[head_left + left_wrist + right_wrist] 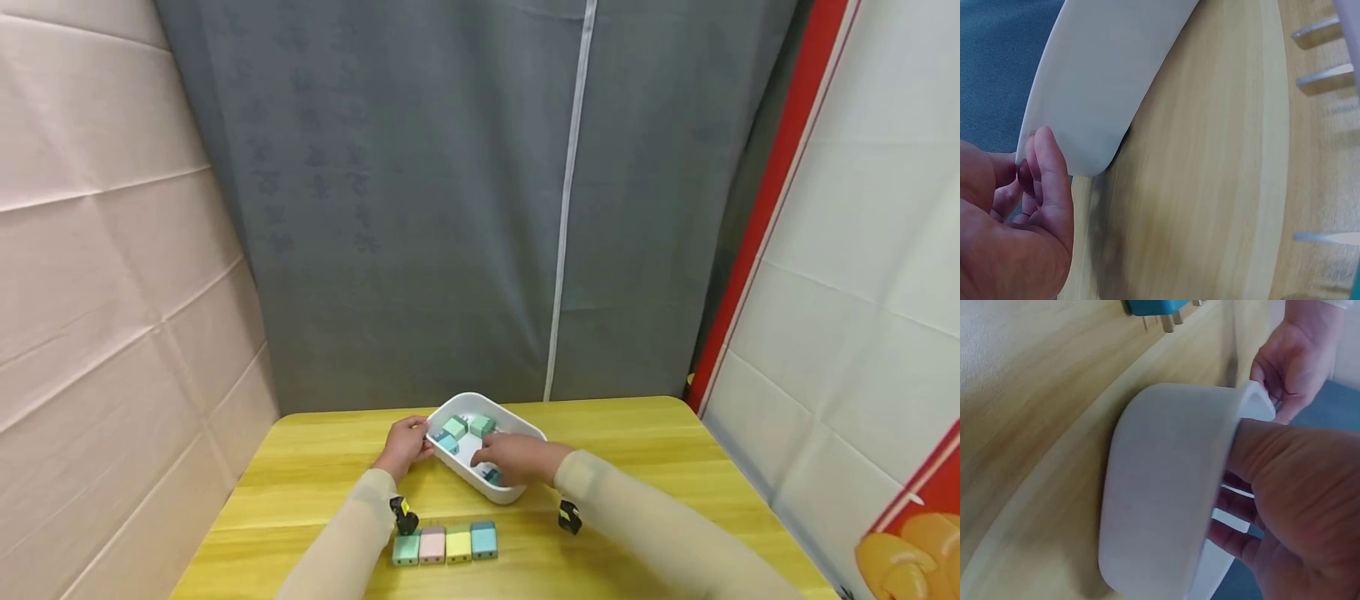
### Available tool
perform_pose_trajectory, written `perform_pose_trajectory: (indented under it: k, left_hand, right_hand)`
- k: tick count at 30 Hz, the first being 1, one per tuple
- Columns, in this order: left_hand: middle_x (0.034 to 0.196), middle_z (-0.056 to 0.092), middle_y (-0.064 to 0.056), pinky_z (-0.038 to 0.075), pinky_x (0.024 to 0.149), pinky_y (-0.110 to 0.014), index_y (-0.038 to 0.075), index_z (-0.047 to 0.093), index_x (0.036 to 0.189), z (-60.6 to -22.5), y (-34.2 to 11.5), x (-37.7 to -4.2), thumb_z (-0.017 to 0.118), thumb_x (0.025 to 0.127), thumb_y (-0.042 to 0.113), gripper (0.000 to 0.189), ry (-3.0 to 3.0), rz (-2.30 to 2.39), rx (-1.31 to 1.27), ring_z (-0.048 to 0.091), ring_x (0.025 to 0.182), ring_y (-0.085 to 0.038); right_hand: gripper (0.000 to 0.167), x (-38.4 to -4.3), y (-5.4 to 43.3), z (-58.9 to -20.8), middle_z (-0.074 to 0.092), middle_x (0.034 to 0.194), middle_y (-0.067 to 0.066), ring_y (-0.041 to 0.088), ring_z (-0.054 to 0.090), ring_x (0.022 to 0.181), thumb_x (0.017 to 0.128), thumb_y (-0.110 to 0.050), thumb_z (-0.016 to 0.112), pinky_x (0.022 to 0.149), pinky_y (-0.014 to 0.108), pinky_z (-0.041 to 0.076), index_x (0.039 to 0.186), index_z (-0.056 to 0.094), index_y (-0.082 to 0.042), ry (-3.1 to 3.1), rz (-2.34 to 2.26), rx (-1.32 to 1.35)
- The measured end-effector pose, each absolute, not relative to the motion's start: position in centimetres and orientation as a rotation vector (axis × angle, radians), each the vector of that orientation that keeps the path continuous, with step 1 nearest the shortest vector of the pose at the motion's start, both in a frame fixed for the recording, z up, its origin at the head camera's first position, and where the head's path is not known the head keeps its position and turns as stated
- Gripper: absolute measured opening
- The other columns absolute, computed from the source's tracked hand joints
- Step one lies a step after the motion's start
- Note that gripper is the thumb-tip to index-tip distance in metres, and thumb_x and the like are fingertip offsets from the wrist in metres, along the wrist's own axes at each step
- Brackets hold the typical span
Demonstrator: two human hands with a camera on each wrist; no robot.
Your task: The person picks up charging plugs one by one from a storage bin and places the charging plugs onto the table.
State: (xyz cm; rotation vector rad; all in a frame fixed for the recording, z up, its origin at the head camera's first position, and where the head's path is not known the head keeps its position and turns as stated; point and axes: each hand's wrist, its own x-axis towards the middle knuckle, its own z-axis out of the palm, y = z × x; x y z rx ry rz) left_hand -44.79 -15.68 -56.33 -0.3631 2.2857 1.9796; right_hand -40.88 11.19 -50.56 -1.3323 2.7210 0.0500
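A white plastic box [504, 493] with rounded corners is over the table between both hands. My left hand [408, 442] pinches its rim at the left end; in the left wrist view, the thumb and fingers [1054, 169] grip the edge. Reaching over the opposite end, my right hand [517, 458] has its fingers inside the box, above a blue charger plug [492, 477]. In the right wrist view the box wall [1160, 487] hides those fingertips, so I cannot tell if they hold anything. Green plugs [482, 426] and a light-blue plug [447, 443] lie at the box's far left.
Nearer than the box, a row of plugs lies on the yellow wood-grain table [300, 500]: green [406, 550], pink [432, 547], yellow [458, 545] and blue [483, 542], prongs pointing away. A grey curtain [420, 250] hangs behind the table's far edge.
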Motion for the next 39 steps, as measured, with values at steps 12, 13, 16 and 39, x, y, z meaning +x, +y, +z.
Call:
perform_pose_trajectory:
  k: [12, 13, 16, 39]
  left_hand:
    - [0.105, 0.067, -0.018, 0.067, 0.081, -0.032, -0.002, 0.059, 0.153, -56.3, -15.3, -44.3, 0.053, 0.119, 0.018, 0.04, 2.279, 1.992, -0.366, 0.067, 0.081, -0.02]
    - [0.106, 0.067, -0.018, 0.067, 0.08, -0.032, -0.002, 0.059, 0.153, -56.3, -15.2, -44.3, 0.053, 0.119, 0.018, 0.04, 2.28, 1.992, -0.364, 0.067, 0.081, -0.02]
    - [0.107, 0.067, -0.018, 0.067, 0.08, -0.032, -0.002, 0.059, 0.153, -56.2, -15.1, -44.1, 0.054, 0.119, 0.018, 0.041, 2.28, 1.994, -0.361, 0.067, 0.081, -0.02]
    - [0.107, 0.067, -0.018, 0.067, 0.083, -0.034, -0.002, 0.058, 0.154, -56.0, -14.8, -44.1, 0.054, 0.119, 0.018, 0.041, 2.278, 1.995, -0.342, 0.068, 0.083, -0.022]
  right_hand:
    - [0.052, -41.2, 10.7, -51.7, 0.074, 0.133, -0.008, 0.007, 0.066, 0.11, 0.097, -0.011, 0.087, 0.112, 0.032, 0.054, 0.143, 0.074, -0.031, 2.676, 0.061, -1.359]
    - [0.049, -41.2, 10.6, -51.8, 0.075, 0.13, -0.008, 0.006, 0.065, 0.107, 0.098, -0.011, 0.087, 0.112, 0.031, 0.055, 0.141, 0.075, -0.03, 2.677, 0.056, -1.353]
    - [0.043, -41.3, 10.5, -52.2, 0.076, 0.124, -0.008, 0.005, 0.063, 0.1, 0.098, -0.011, 0.087, 0.11, 0.029, 0.055, 0.137, 0.078, -0.027, 2.685, 0.043, -1.337]
    - [0.036, -42.0, 10.5, -52.7, 0.069, 0.114, -0.008, 0.01, 0.058, 0.096, 0.098, -0.015, 0.083, 0.103, 0.031, 0.055, 0.131, 0.077, -0.029, 2.688, -0.111, -1.108]
